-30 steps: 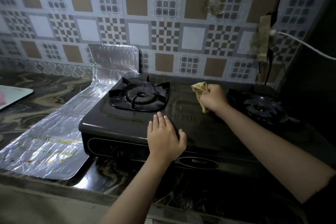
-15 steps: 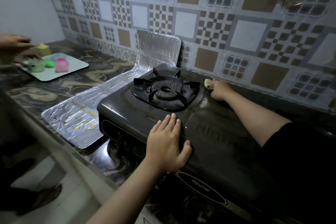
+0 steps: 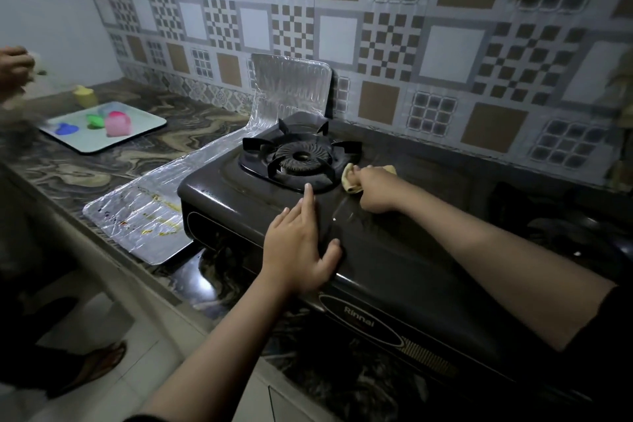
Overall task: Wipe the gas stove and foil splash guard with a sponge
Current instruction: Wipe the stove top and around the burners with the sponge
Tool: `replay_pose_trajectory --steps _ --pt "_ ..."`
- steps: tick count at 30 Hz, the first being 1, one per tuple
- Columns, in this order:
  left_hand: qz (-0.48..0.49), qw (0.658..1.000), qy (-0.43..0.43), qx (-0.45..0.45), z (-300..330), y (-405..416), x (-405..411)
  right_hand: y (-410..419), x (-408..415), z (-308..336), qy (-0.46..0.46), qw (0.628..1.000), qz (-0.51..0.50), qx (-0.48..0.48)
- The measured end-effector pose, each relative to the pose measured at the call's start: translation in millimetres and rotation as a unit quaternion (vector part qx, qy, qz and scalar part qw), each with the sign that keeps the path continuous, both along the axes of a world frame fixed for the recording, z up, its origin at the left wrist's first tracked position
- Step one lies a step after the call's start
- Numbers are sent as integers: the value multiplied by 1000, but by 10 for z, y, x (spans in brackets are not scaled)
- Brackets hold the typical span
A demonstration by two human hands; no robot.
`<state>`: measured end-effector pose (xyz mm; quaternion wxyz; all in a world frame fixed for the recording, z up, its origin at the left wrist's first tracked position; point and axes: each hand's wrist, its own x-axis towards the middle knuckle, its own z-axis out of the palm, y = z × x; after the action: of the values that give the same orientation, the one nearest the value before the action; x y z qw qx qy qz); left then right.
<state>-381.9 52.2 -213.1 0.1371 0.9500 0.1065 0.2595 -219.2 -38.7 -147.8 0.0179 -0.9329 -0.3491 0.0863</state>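
Observation:
The dark gas stove (image 3: pixel 394 250) fills the middle of the marbled counter, its left burner grate (image 3: pixel 301 156) in plain sight. My right hand (image 3: pixel 375 190) is shut on a yellowish sponge (image 3: pixel 348 178) and presses it onto the stove top just right of that burner. My left hand (image 3: pixel 301 243) lies flat with fingers spread on the stove's front left part. The foil splash guard (image 3: pixel 161 202) lies along the stove's left side and stands up against the tiled wall behind the burner; it carries yellow stains near its front end.
A white tray (image 3: pixel 144 134) with pink, green and blue items sits far left on the counter, a yellow object (image 3: pixel 85 96) behind it. Another person's hand (image 3: pixel 15 67) and sandalled foot (image 3: pixel 99 361) are at the left edge. The right burner (image 3: pixel 582 229) lies in shadow.
The view has swung left, bringing the tray and the other person into sight. My right hand with the sponge has slid forward along the right of the left burner. My left hand stays flat.

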Motion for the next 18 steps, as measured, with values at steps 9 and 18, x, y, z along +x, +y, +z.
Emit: replay_pose_trajectory --steps 9,18 --pt "2 1000 15 7 -43 31 6 -326 -617 7 51 976 211 12" --pt "-17 996 78 49 1 58 -8 -945 -343 186 220 952 182 107"
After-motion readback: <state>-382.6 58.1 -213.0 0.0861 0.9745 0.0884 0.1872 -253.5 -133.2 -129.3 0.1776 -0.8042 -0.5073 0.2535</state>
